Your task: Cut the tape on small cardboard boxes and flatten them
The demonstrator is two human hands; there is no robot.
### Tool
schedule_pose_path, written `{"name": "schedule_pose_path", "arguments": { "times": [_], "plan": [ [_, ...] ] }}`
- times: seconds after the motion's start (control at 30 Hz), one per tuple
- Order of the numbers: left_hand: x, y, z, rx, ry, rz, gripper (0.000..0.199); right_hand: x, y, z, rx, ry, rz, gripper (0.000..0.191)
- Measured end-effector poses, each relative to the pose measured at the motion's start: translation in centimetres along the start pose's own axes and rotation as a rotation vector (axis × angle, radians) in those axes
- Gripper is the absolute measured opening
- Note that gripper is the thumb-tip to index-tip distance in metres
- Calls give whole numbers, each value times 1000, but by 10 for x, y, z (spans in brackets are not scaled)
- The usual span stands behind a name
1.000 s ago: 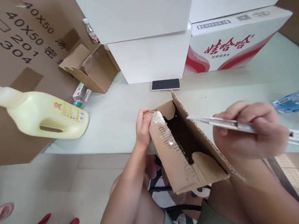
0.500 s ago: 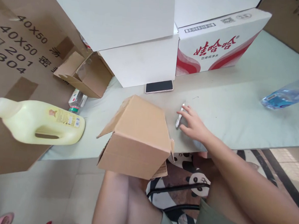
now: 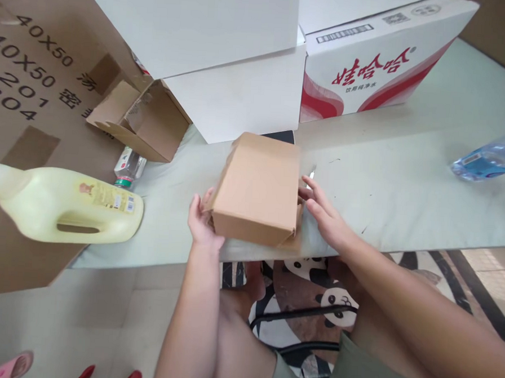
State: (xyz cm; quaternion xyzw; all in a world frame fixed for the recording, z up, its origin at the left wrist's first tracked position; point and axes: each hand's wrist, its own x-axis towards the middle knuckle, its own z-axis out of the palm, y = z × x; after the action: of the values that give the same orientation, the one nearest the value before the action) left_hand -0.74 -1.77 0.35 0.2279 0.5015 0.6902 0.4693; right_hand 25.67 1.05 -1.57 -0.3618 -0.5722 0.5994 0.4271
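Note:
A brown cardboard box [image 3: 259,181] is between my two hands near the table's front edge, its plain faces up and toward me and its loose flaps at the sides. My left hand [image 3: 204,223] is closed on its left side, fingers partly hidden. At the right side, my right hand [image 3: 329,218] has its fingertips against the box and flap. Just beyond those fingers lies a slim silver utility knife [image 3: 312,172], mostly covered by the hand. Behind the box, a dark-screened phone [image 3: 284,136] shows only in part.
White cartons [image 3: 235,106] and a red-and-white water carton [image 3: 368,76] line the back. At left are an open small carton [image 3: 154,122], a small green-capped bottle [image 3: 129,165] and a pale yellow jug [image 3: 73,208]. A water bottle [image 3: 486,159] lies at right on the cloth-covered table [image 3: 387,201].
The cardboard box has moved back and right onto the table and turned. My left hand now shows on its left side. My right hand has gone from the utility knife to the box.

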Motion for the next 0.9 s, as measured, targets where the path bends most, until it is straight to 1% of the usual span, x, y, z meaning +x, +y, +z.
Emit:
{"name": "schedule_pose_path", "arguments": {
  "times": [0.07,0.1,0.17,0.23,0.27,0.3,0.37,0.43,0.47,0.5,0.57,0.73,0.9],
  "plan": [
    [3,-2,4,-1,21,-31,52,3,7,-2,40,74,-5,87],
    [2,-2,6,3,26,-25,53,3,10,-2,55,107,-23,90],
    [-2,-3,7,15,19,29,53,3,13,-2,93,168,-77,94],
    [-5,-3,8,34,10,86,50,3,11,-2,138,171,-97,94],
    [-6,-2,8,44,30,104,48,3,8,-1,148,134,-82,91],
    [-7,-1,8,53,65,112,47,2,5,-1,152,72,-58,87],
    [-6,0,8,57,152,110,45,1,-2,0,148,-93,-31,85],
    [-5,1,8,44,223,106,42,-1,-8,2,118,-217,-60,94],
    [-4,2,8,34,243,108,41,-2,-9,3,96,-242,-81,101],
    [-3,2,9,20,256,115,39,-3,-10,3,73,-250,-98,107],
    [-2,3,11,-15,278,140,36,-4,-10,4,45,-255,-106,111],
    [0,0,16,-81,318,184,36,-3,-5,6,56,-301,-53,109],
    [3,-2,14,-141,357,188,32,-3,0,5,96,-304,-117,109]
  ]
}}
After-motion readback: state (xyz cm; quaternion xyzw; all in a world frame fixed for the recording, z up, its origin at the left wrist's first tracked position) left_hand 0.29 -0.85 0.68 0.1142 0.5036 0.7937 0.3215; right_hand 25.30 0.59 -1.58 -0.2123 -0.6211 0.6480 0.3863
